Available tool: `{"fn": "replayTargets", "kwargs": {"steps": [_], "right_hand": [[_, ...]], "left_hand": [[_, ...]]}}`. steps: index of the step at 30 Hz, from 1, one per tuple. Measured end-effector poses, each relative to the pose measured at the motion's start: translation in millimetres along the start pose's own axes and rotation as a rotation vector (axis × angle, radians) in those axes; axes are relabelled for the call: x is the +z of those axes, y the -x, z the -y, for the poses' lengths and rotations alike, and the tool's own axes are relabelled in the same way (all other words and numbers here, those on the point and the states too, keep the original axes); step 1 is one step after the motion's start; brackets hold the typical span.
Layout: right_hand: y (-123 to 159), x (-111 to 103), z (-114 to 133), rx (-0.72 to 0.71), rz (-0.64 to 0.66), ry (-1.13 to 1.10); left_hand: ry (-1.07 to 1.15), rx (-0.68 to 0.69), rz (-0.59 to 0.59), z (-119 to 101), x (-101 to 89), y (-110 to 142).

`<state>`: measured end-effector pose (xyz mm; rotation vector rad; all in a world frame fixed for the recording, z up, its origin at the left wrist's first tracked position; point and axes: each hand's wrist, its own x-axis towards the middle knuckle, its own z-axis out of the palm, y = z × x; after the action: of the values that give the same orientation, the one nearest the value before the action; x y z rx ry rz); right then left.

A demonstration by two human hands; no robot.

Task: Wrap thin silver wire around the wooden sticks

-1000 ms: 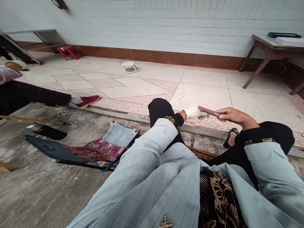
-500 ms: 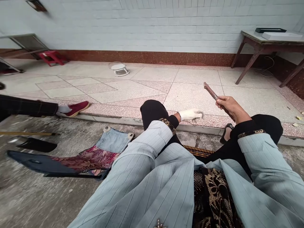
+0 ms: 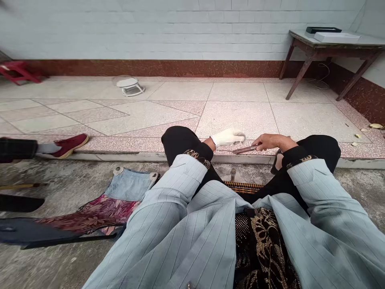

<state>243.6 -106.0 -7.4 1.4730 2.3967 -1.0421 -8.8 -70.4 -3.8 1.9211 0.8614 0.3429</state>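
A white knitted glove covers my left hand (image 3: 229, 137), which hangs over the raised floor's edge between my knees. Its fingers are curled together, and whatever they hold, if anything, cannot be made out. My bare right hand (image 3: 268, 142) is closed around a brown stick (image 3: 245, 150), with a banded, shinier section near the fingers. The stick points left and lies nearly level, its free end just below the gloved fingers. Whether it touches them is unclear. Beneath the hands, a small upright stub (image 3: 233, 174) rises from the concrete by a yellow-and-black woven seat edge (image 3: 245, 186).
A low folding chair with denim and floral cloth (image 3: 129, 184) stands at my left. Another person's red shoe (image 3: 72, 145) rests on the step. Farther off are a small white stool (image 3: 130, 86), a red stool (image 3: 19, 72) and a wooden table (image 3: 313, 51) bearing boxes.
My right hand has come down and leftward, swinging the stick from raised and tilted to nearly level beside the gloved hand. The view has turned a little to the right.
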Motion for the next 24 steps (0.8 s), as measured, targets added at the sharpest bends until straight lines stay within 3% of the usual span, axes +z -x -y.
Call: {"fn": "replayTargets", "kwargs": {"steps": [2,4,9,13,18,22,24], "right_hand": [[8,-2,3,-0.158,0.153,-0.209],[17,-6,7,-0.284,0.130,-0.414],[25,-8,13,-0.335,-0.399,-0.904],[12,-8,10,-0.306,-0.620,-1.185],[11,-18,2,-0.316,-0.867,-1.298],[15,-23,-2,-0.311,-0.981,-1.244],[12,-23,-5,-0.240,-1.034,-1.158]], "left_hand": [[0.003,0.026,-0.014,-1,-1.8,-4],[0.017,0.030,-0.001,-1,-1.1,-9],[0.118,0.083,0.041,7,12.6,-16],[0.193,0.098,0.102,16,26.4,-20],[0.246,0.081,0.130,15,31.0,-20],[0.272,0.096,0.129,4,22.0,-11],[0.257,0.121,0.150,-1,16.8,-7]]}}
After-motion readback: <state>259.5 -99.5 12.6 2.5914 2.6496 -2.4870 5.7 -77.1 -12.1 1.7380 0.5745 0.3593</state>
